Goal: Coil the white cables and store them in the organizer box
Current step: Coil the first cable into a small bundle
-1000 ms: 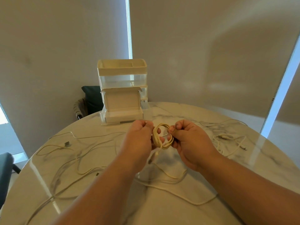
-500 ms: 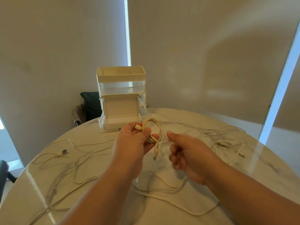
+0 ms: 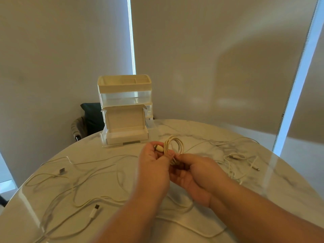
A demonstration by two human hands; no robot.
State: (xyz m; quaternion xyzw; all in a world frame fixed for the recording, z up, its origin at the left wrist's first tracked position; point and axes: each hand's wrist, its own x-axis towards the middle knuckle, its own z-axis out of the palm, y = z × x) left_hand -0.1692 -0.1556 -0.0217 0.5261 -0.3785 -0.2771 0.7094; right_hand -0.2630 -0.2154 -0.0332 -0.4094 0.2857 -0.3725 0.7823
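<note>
Head view: the left hand (image 3: 154,165) pinches the coiled white cable (image 3: 175,143) beside its plug (image 3: 159,148). The right hand (image 3: 194,172) grips the coil's lower strands. Coiling looks finished, so the next move is probably carrying it to the organizer box (image 3: 125,95) at eleven o'clock. At seven o'clock lie loose cables (image 3: 98,200).

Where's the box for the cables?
In the head view, the organizer box stands at the table's far edge, left of centre, just beyond the coiled cable.

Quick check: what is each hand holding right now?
Left hand: grips the coiled cable, thumb by its connector.
Right hand: fingers curled, pinching the coil's lower end.
</note>
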